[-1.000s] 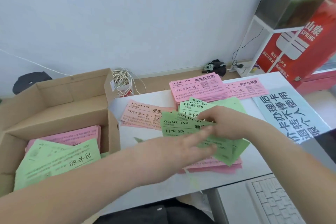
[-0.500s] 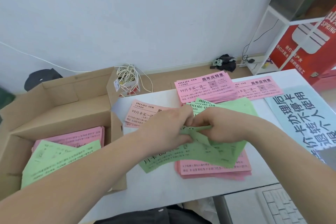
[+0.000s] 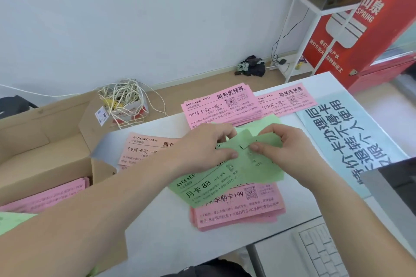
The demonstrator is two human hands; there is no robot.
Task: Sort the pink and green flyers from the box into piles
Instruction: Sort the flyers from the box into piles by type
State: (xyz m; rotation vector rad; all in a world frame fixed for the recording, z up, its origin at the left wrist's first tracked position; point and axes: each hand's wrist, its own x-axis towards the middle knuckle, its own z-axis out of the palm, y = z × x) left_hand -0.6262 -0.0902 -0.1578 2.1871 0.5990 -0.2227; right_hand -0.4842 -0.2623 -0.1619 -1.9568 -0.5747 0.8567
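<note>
Two hands pinch the green flyers [image 3: 225, 183] at frame centre, the left hand [image 3: 207, 146] and right hand [image 3: 290, 153] close together at their upper end. The sheets' long axis slants down-left over the pink flyer pile [image 3: 238, 215]. The green pile [image 3: 271, 121] lies just above the hands.

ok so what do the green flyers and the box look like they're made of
Green flyers: thin matte paper, it seems; sheets bend and overlap limply. Box: brown cardboard, dull finish, likely corrugated; stiff folded flaps.
</note>
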